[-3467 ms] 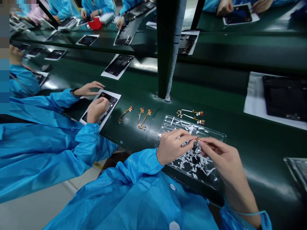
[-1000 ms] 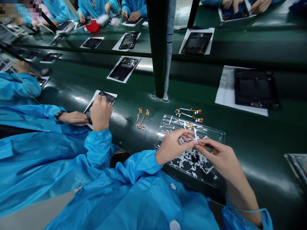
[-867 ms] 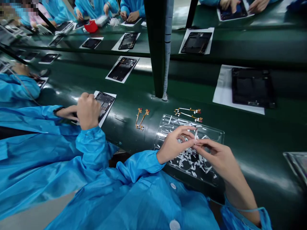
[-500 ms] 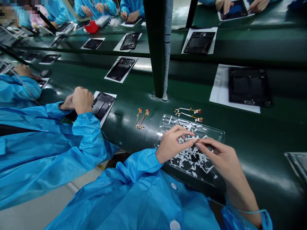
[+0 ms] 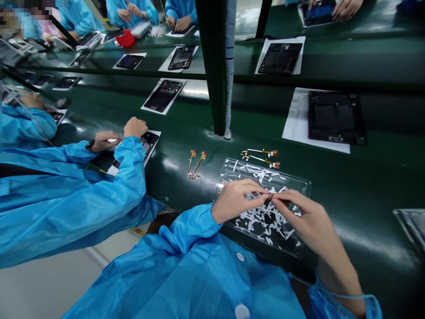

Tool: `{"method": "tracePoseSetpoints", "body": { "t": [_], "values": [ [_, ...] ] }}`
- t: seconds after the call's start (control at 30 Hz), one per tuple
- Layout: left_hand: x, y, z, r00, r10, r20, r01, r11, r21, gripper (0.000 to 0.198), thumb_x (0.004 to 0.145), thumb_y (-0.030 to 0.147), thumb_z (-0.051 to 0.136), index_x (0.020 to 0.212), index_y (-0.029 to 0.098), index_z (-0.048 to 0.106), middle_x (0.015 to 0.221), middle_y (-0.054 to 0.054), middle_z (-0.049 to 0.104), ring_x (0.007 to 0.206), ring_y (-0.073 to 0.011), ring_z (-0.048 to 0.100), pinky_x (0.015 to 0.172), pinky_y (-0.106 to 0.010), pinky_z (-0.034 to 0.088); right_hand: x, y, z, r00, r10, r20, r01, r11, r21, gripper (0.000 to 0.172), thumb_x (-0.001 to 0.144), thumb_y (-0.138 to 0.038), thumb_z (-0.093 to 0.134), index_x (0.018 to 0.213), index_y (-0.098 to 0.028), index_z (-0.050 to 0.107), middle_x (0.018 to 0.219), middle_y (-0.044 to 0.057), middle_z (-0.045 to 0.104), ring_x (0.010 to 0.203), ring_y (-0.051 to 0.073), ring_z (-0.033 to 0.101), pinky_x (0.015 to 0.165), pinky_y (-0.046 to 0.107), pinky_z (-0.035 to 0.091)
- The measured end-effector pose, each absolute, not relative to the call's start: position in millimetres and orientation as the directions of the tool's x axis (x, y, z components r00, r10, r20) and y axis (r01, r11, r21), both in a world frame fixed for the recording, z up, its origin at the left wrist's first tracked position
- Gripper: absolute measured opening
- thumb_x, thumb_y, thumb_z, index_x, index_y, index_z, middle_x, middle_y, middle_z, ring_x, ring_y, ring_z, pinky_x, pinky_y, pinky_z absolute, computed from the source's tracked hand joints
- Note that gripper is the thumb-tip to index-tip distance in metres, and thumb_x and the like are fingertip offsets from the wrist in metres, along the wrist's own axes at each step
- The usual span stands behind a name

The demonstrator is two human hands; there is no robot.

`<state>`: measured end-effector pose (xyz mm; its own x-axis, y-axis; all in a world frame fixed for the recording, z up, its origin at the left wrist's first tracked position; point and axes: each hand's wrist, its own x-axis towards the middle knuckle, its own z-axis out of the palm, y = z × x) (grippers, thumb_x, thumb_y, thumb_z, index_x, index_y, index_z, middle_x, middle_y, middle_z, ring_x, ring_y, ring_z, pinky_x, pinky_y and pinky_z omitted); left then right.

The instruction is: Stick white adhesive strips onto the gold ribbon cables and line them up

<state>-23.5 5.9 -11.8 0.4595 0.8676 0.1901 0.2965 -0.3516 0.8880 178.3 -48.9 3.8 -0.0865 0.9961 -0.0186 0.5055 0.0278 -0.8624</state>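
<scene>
My left hand point(image 5: 237, 201) and my right hand point(image 5: 305, 217) meet above a clear plastic tray point(image 5: 294, 179), fingertips pinched together. Between them is a small orange-brown flex cable point(image 5: 269, 197), mostly hidden by the fingers. Loose white strips point(image 5: 262, 221) lie scattered in the tray below. Just beyond the tray's far edge rest copper-coloured flex cables with white strips point(image 5: 260, 158). To the left of the tray lies another pair of flex cables point(image 5: 196, 166), joined near their lower ends.
A dark post point(image 5: 215, 79) with a wrapped cable rises from the green bench point(image 5: 179, 133). Open black tablet housings point(image 5: 335, 116) lie on white sheets beyond. At left, a co-worker's hands point(image 5: 135, 127) work over another housing. Part of a clear tray point(image 5: 411, 217) shows at the right edge.
My hands stay pinched together over the tray with only slight shifts of the fingers. The housings at right have shifted slightly. The co-worker's hands at left have moved apart.
</scene>
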Motion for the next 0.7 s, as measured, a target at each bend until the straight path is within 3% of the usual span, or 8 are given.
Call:
{"method": "tracePoseSetpoints", "body": {
  "t": [0.2, 0.5, 0.7],
  "values": [
    [-19.6, 3.8, -14.8, 0.462, 0.842, 0.278, 0.353, -0.462, 0.814, 0.016, 0.091, 0.026, 0.065, 0.092, 0.018, 0.079, 0.093, -0.004, 0.079, 0.085, -0.0152, 0.072, 0.08, -0.028, 0.058, 176.4, -49.7, 2.2, -0.092, 0.995, -0.024, 0.51, 0.026, -0.86, 0.025, 0.093, -0.048, 0.063, 0.095, -0.026, 0.074, 0.095, 0.006, 0.072, 0.088, 0.022, 0.066, 0.077, 0.035, 0.051],
    [-19.6, 4.5, -13.3, 0.458, 0.844, 0.28, 0.329, -0.454, 0.828, 0.014, 0.09, 0.025, 0.065, 0.094, 0.02, 0.078, 0.094, -0.003, 0.079, 0.088, -0.0156, 0.072, 0.079, -0.027, 0.058, 176.0, -50.7, -2.0, -0.073, 0.997, -0.027, 0.502, 0.013, -0.865, 0.023, 0.094, -0.046, 0.062, 0.097, -0.026, 0.073, 0.096, 0.004, 0.071, 0.087, 0.02, 0.065, 0.079, 0.033, 0.051],
    [-18.1, 2.5, -11.3, 0.46, 0.842, 0.283, 0.347, -0.463, 0.815, 0.02, 0.09, 0.019, 0.059, 0.106, 0.021, 0.072, 0.098, -0.002, 0.077, 0.087, -0.0144, 0.072, 0.081, -0.027, 0.059, 173.8, -50.6, -3.3, -0.069, 0.997, -0.032, 0.507, 0.007, -0.862, 0.024, 0.093, -0.047, 0.062, 0.095, -0.026, 0.074, 0.099, 0.005, 0.073, 0.091, 0.022, 0.068, 0.081, 0.034, 0.053]
  ]
}}
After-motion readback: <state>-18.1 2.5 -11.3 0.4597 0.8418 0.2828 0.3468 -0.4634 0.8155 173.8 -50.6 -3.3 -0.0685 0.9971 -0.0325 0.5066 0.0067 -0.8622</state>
